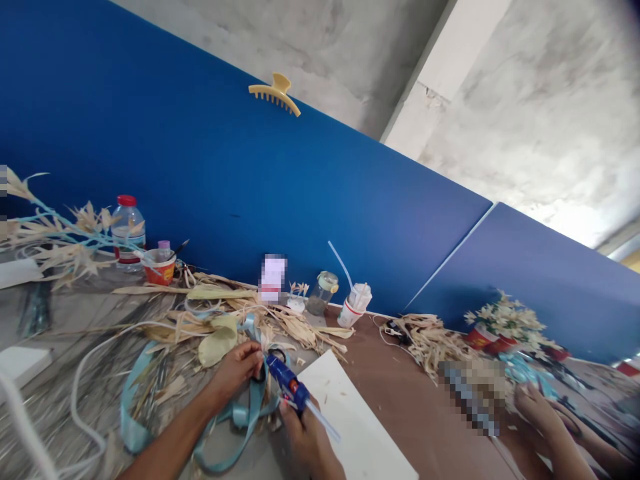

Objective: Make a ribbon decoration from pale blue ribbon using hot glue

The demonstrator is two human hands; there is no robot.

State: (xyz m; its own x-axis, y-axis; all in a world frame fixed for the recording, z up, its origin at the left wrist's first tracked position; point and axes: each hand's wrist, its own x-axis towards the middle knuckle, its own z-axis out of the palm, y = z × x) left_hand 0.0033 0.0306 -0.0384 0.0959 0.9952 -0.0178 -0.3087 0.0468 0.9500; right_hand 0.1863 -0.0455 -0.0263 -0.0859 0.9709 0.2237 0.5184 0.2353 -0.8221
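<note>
A blue hot glue gun [289, 380] with a clear glue stick out of its back is gripped in my right hand [310, 437], its nozzle end toward my left hand. My left hand [243, 363] is closed, fingertips pinched beside the gun's front; what they hold is too small to make out. Light blue ribbon [135, 393] loops around and below my left hand. Dried husk strips [295, 323] and a pale leaf [217, 343] lie just beyond it. A white sheet [345, 413] is beside the gun on the right.
Along the blue partition [200, 153] stand a bottle [129, 233], a red cup [159, 270], a glass jar [323, 293] and a white cup [351, 311]. A white cable [77, 393] curves at left. Another person's hands [543, 413] are at right, near husks and flowers [510, 317].
</note>
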